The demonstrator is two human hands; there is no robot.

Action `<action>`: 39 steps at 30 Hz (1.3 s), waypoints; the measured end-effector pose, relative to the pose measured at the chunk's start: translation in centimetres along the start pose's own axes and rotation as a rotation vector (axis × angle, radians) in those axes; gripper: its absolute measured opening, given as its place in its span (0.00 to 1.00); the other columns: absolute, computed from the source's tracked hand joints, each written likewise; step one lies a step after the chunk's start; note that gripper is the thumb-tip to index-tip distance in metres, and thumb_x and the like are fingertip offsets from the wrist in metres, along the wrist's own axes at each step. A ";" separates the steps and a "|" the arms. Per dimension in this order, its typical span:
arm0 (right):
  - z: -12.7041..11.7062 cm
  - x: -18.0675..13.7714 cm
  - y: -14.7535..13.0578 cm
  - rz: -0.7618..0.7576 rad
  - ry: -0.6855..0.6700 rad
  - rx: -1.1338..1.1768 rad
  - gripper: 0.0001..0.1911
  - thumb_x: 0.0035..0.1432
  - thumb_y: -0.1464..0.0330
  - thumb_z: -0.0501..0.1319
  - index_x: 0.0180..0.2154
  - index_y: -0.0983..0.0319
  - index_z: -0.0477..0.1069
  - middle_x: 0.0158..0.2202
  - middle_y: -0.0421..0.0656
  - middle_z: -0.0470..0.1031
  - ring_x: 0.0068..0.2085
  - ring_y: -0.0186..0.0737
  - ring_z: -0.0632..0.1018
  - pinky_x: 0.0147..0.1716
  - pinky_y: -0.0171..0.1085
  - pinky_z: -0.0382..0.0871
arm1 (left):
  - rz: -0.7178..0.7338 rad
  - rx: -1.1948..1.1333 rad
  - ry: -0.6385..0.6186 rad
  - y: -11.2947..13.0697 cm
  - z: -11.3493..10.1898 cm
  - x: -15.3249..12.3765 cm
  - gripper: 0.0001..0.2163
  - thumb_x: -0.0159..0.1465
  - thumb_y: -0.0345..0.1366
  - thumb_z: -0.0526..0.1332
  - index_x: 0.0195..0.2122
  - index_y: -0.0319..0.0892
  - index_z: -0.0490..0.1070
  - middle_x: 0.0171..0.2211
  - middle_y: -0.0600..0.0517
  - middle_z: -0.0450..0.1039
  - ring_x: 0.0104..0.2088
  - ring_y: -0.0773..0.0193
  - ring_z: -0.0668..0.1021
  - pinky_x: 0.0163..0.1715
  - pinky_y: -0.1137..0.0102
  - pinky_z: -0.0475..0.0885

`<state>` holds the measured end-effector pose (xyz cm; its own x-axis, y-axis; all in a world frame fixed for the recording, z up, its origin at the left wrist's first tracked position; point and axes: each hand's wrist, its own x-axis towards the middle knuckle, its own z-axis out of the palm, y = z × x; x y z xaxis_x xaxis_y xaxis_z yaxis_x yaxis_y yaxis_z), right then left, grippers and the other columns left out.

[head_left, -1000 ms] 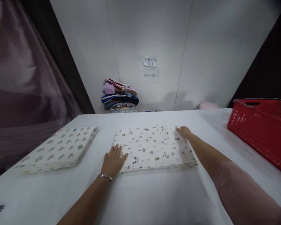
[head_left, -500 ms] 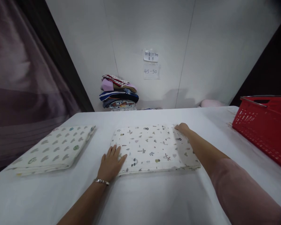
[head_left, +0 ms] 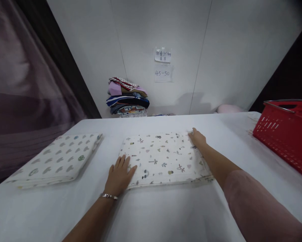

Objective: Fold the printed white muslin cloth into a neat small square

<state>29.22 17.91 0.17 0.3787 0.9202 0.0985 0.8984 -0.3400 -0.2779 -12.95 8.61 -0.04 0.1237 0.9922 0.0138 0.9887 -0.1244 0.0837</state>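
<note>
A folded white cloth [head_left: 158,158], printed with small palm trees, rainbows and leaves, lies flat in front of me. My left hand [head_left: 119,174] rests open on its near left corner, fingers spread, with a metal bracelet at the wrist. At the far right corner, my right hand [head_left: 197,137] pinches the edge of the cloth between thumb and fingers. My right forearm passes over the cloth's right side and hides part of it. Off to the left lies a second folded cloth [head_left: 60,156], cream with grey cloud-like shapes and a few green ones.
The white table [head_left: 166,215] carries both cloths. A red plastic basket [head_left: 287,134] with a metal handle stands on the right. Beyond the far edge, a stack of folded fabrics [head_left: 127,97] is against the wall. Paper signs [head_left: 163,73] hang above, and a mauve curtain [head_left: 27,101] is at left.
My right hand has shifted slightly at the far right corner, and the cloth's right side now lies smoother and a little further in. My left hand stays in place.
</note>
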 end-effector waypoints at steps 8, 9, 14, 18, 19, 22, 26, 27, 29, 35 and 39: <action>0.4 -1.4 -1.1 -0.358 0.087 -0.193 0.30 0.62 0.57 0.45 0.62 0.63 0.50 0.65 0.51 0.49 0.65 0.50 0.47 0.59 0.51 0.42 | 0.000 -0.027 0.005 0.0 0.2 0.1 0.30 0.64 0.51 0.43 0.63 0.41 0.51 0.66 0.47 0.43 0.65 0.53 0.48 0.60 0.50 0.50; 0.7 -1.7 -1.1 -0.387 0.035 -0.195 0.31 0.62 0.55 0.44 0.62 0.62 0.50 0.65 0.49 0.47 0.65 0.50 0.46 0.60 0.52 0.40 | -0.001 -0.030 0.002 0.0 0.2 0.1 0.30 0.64 0.51 0.43 0.63 0.41 0.51 0.66 0.47 0.43 0.65 0.53 0.48 0.60 0.50 0.50; 1.5 -1.6 -0.7 -0.301 -0.157 -0.172 0.34 0.61 0.49 0.39 0.62 0.61 0.50 0.65 0.48 0.47 0.65 0.49 0.47 0.59 0.58 0.39 | -0.014 -0.039 -0.011 0.1 0.0 0.1 0.30 0.64 0.52 0.43 0.63 0.42 0.51 0.66 0.47 0.43 0.65 0.53 0.48 0.60 0.51 0.49; 1.1 -1.8 -1.0 -0.294 -0.167 -0.159 0.32 0.62 0.51 0.41 0.61 0.61 0.52 0.65 0.49 0.48 0.65 0.50 0.47 0.58 0.58 0.41 | -0.010 -0.061 -0.015 0.1 0.1 0.1 0.30 0.64 0.52 0.43 0.63 0.42 0.52 0.66 0.47 0.43 0.65 0.53 0.48 0.60 0.50 0.49; 1.0 -2.3 -1.1 -0.294 -0.149 -0.169 0.32 0.62 0.51 0.41 0.61 0.61 0.53 0.65 0.49 0.48 0.65 0.51 0.47 0.58 0.58 0.40 | -0.008 -0.067 -0.012 0.0 0.1 0.1 0.30 0.64 0.53 0.43 0.63 0.42 0.52 0.66 0.47 0.43 0.65 0.53 0.48 0.60 0.50 0.49; 1.0 -4.4 -0.9 -0.357 -0.072 -0.215 0.32 0.62 0.51 0.43 0.61 0.63 0.53 0.65 0.50 0.47 0.65 0.50 0.46 0.59 0.57 0.37 | -0.008 -0.081 -0.006 0.0 0.2 0.0 0.30 0.64 0.53 0.42 0.63 0.42 0.51 0.66 0.47 0.42 0.65 0.53 0.47 0.60 0.50 0.49; 0.9 -6.6 -0.3 -0.423 -0.123 -0.199 0.31 0.62 0.52 0.41 0.60 0.60 0.55 0.65 0.47 0.50 0.64 0.48 0.50 0.59 0.56 0.41 | -0.002 -0.088 -0.018 0.1 0.1 -0.1 0.30 0.64 0.53 0.42 0.63 0.43 0.51 0.66 0.48 0.42 0.65 0.53 0.47 0.60 0.50 0.48; 0.8 -6.9 -0.2 -0.414 -0.142 -0.197 0.30 0.63 0.52 0.41 0.60 0.60 0.56 0.65 0.47 0.51 0.64 0.48 0.51 0.59 0.56 0.42 | -0.002 -0.086 -0.021 0.2 0.1 -0.1 0.30 0.64 0.53 0.42 0.63 0.43 0.51 0.66 0.48 0.42 0.65 0.53 0.47 0.60 0.50 0.48; 0.6 -7.2 -0.4 -0.395 -0.155 -0.212 0.30 0.62 0.52 0.41 0.59 0.60 0.57 0.64 0.48 0.52 0.64 0.49 0.52 0.58 0.56 0.43 | -0.007 -0.084 -0.028 0.2 0.1 -0.1 0.31 0.64 0.54 0.41 0.63 0.43 0.50 0.66 0.48 0.42 0.65 0.52 0.47 0.60 0.50 0.48; 1.0 -9.7 0.2 -0.482 -0.092 -0.209 0.32 0.62 0.51 0.40 0.62 0.60 0.53 0.65 0.46 0.49 0.65 0.46 0.49 0.61 0.52 0.39 | 0.003 -0.095 -0.026 0.1 0.3 -0.3 0.32 0.63 0.55 0.39 0.63 0.43 0.50 0.66 0.48 0.41 0.65 0.52 0.46 0.60 0.50 0.47; 1.2 -11.2 0.9 -0.473 -0.152 -0.160 0.32 0.62 0.51 0.38 0.61 0.59 0.55 0.65 0.44 0.50 0.65 0.45 0.51 0.61 0.50 0.42 | -0.006 -0.105 -0.055 0.2 0.0 -0.4 0.32 0.63 0.56 0.39 0.64 0.43 0.49 0.67 0.48 0.40 0.65 0.52 0.45 0.60 0.51 0.46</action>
<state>25.54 7.50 -2.33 -0.1027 0.9941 0.0351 0.9908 0.1054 -0.0853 -12.79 8.23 -0.02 0.1252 0.9913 -0.0411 0.9754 -0.1155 0.1875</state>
